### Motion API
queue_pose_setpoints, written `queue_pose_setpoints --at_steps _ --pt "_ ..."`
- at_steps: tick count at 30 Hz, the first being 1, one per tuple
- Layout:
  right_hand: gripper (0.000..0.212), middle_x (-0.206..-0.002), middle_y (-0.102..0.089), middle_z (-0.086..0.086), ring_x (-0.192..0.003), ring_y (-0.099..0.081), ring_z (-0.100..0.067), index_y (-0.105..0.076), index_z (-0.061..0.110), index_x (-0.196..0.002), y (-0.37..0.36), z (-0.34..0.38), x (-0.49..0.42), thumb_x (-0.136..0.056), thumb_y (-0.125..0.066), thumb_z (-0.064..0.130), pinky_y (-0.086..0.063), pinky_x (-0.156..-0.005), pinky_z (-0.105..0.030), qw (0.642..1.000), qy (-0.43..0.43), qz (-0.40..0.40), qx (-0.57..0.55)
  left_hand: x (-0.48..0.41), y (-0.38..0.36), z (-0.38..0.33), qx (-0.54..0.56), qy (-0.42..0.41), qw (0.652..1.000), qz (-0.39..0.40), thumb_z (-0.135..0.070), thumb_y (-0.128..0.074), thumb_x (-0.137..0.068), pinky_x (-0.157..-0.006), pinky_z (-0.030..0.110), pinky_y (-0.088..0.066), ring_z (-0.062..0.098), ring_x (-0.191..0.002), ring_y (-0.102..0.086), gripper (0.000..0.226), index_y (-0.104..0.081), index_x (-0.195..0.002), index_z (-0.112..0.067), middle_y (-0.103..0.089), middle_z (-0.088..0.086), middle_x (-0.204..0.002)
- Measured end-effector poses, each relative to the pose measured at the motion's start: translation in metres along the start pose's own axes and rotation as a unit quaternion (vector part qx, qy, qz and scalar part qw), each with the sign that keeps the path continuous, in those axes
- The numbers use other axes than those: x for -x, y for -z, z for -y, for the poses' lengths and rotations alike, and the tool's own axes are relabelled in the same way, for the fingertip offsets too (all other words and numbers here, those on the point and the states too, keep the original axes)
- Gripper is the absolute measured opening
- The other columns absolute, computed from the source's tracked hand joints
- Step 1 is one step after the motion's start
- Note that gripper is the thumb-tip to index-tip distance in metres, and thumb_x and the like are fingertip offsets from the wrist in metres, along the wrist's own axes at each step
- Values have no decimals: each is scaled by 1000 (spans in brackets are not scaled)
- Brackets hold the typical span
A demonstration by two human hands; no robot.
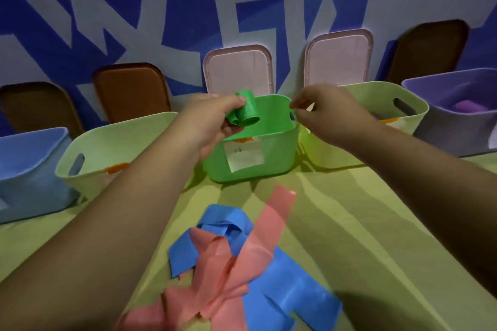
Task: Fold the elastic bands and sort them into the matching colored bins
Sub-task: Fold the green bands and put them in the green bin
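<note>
Several loose bands are left in a heap at the near edge of the bench [376, 223], blue ones [285, 279] tangled with pink ones [228, 263], none folded yet. Past that, the left hand [212, 121] has its thumb and fingers clamped on a folded green band [243, 113], held right over the near rim of the green bin [269, 153], so I'd say we're at the drop-off step for this one. The right hand [322, 115] is curled up by the bin's right rim; honestly can't tell if it's pinching the rim or holding nothing. The next move looks simple: get the bundle clear over the opening and let go without the fold springing apart, then back to the heap. The blue bin [27, 169] sits far left for the blue ones. I don't see an obviously pink bin, only pink lids [238, 70] leaning on the wall behind.
</note>
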State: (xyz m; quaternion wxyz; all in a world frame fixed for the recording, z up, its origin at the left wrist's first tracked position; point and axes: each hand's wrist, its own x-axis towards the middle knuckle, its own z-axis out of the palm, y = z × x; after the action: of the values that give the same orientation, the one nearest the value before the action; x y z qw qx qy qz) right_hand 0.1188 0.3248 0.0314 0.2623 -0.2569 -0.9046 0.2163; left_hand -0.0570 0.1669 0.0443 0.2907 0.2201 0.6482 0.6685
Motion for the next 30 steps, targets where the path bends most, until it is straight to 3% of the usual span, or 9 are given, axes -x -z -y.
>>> queue_pose_setpoints --at_steps 2,4,8,14,19,23,26,28,30 --pt "25 -117 -69 1 -96 -61 -11 -75 20 -125 4 -10 -14 -102 -65 19 -51 -85 -28 999 7 23 37 -18 -10 -3 -23 33 999 -2 -8 -75 -95 -78 36 -65 26 -90 -79 15 -70 -108 -3 -79 14 -97" --pt "25 -116 -65 0 -101 -61 -15 -73 20 -124 7 -19 -26 -100 -67 19 -48 -86 -28 997 10 45 54 -36 -21 -3 -51 65 997 -9 -7 -76 -93 -82 41 -66 28 -93 -78 10 -72 -101 -5 -79 14 -97" --pt "31 -119 -63 0 -106 -58 -18 -72 22 -128 11 -28 -45 -97 -70 21 -46 -88 -29 990 22 113 85 -65 -43 2 -99 147 984 -19 -9 -82 -87 -89 48 -65 32 -104 -76 28 -73 -112 -2 -77 21 -112" --pt "30 -127 -62 -1 -118 -56 -24 -73 23 -129 18 -31 -56 -101 -68 31 -49 -100 -40 983 38 156 87 -93 -71 22 -141 229 963 -2 -6 -83 -86 -62 36 -61 27 -82 -74 37 -67 -118 -1 -74 16 -104" --pt "35 -130 -61 1 -116 -53 -26 -73 23 -130 17 -33 -56 -100 -70 40 -49 -99 -44 979 49 169 100 -108 -82 40 -159 294 942 10 -4 -78 -92 -90 46 -63 35 -108 -72 15 -67 -103 -3 -72 21 -120" --pt "35 -130 -62 2 -115 -52 -23 -73 23 -130 14 -35 -56 -99 -71 40 -48 -98 -41 981 51 164 92 -119 -82 52 -198 299 933 -3 -7 -80 -91 -94 49 -63 38 -107 -72 15 -66 -97 -4 -71 21 -119" --pt "36 -133 -62 4 -116 -50 -22 -73 25 -132 13 -37 -56 -100 -69 42 -47 -98 -40 982 48 158 89 -122 -82 56 -246 301 921 -2 -10 -82 -90 -74 43 -64 36 -99 -73 19 -67 -99 -4 -70 19 -113" --pt "36 -134 -61 5 -117 -49 -22 -72 26 -133 12 -38 -56 -101 -68 42 -46 -99 -40 983 43 155 86 -122 -83 57 -283 299 911 2 -14 -84 -89 -56 35 -56 30 -86 -68 25 -68 -106 -3 -68 16 -105" --pt "36 -135 -61 4 -118 -49 -23 -72 25 -134 9 -39 -55 -101 -68 40 -45 -100 -40 984 42 151 86 -122 -84 60 -314 297 902 9 -17 -85 -89 -51 32 -49 29 -81 -64 29 -69 -109 -3 -66 16 -103"
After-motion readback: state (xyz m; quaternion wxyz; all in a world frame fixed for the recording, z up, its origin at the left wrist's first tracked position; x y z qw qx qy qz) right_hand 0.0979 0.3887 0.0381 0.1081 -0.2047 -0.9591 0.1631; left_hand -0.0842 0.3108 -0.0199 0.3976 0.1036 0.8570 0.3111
